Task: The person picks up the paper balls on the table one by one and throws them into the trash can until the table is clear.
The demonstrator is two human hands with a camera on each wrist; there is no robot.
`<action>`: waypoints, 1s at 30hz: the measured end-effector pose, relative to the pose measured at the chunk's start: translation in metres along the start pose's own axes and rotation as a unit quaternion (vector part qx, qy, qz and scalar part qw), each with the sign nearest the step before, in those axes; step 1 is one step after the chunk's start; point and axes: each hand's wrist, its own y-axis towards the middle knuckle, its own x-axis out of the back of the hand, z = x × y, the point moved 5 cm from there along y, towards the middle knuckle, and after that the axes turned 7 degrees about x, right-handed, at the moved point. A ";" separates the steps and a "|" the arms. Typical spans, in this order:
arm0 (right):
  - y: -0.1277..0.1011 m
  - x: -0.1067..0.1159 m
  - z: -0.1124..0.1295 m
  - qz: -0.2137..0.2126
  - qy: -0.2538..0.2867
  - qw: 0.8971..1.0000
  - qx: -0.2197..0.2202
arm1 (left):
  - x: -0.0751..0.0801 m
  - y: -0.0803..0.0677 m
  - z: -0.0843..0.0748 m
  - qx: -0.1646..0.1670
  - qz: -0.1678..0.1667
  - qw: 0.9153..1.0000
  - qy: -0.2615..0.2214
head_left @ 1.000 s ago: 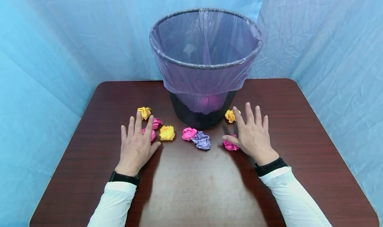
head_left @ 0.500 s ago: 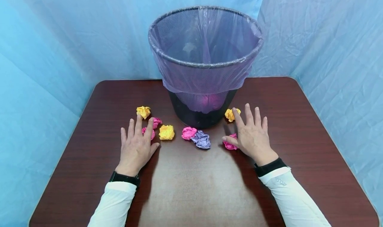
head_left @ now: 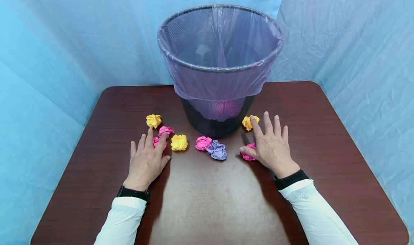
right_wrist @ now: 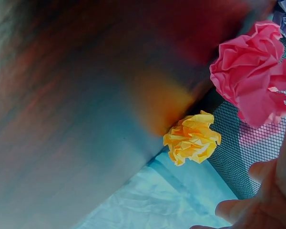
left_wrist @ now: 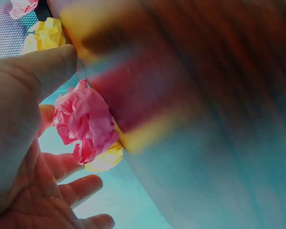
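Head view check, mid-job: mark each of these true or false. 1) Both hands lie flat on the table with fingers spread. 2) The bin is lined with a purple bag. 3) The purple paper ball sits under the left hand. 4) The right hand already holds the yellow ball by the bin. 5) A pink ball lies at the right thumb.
1) True: the left hand and the right hand rest open on the table.
2) True: the bin has a purple liner.
3) False: the purple paper ball lies between the hands, touching a pink one.
4) False: the yellow ball lies free beyond the fingertips.
5) True: the pink ball is at the thumb.
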 end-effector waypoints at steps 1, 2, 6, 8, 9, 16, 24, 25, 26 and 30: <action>0.000 -0.001 0.000 0.002 0.002 1.000 -0.001 | 0.000 0.000 0.000 0.001 0.006 1.000 0.000; 0.000 -0.001 0.000 0.004 0.004 1.000 -0.002 | -0.001 0.000 0.000 0.003 0.010 1.000 0.000; -0.001 -0.003 0.000 0.008 0.006 1.000 -0.004 | -0.001 -0.001 -0.001 0.001 0.016 1.000 -0.003; -0.001 -0.004 0.000 0.011 0.008 1.000 -0.005 | 0.000 -0.001 -0.001 -0.003 0.013 1.000 -0.004; -0.001 -0.004 0.000 0.012 0.006 1.000 -0.005 | 0.001 -0.002 -0.001 -0.005 0.012 1.000 -0.004; -0.001 -0.006 0.001 0.019 0.010 1.000 -0.005 | 0.005 -0.002 -0.002 -0.021 -0.003 1.000 -0.009; -0.001 -0.006 0.002 0.019 0.008 1.000 -0.006 | 0.008 -0.001 -0.003 -0.048 -0.032 0.998 -0.019; -0.001 -0.006 0.002 0.020 0.009 1.000 -0.006 | 0.009 -0.001 -0.003 -0.052 -0.035 0.998 -0.019; -0.002 -0.007 0.002 0.022 0.011 1.000 -0.007 | 0.009 -0.001 -0.004 -0.054 -0.037 0.998 -0.021; -0.003 -0.008 0.001 0.029 0.014 0.999 -0.011 | 0.009 -0.001 -0.005 -0.055 -0.035 0.998 -0.023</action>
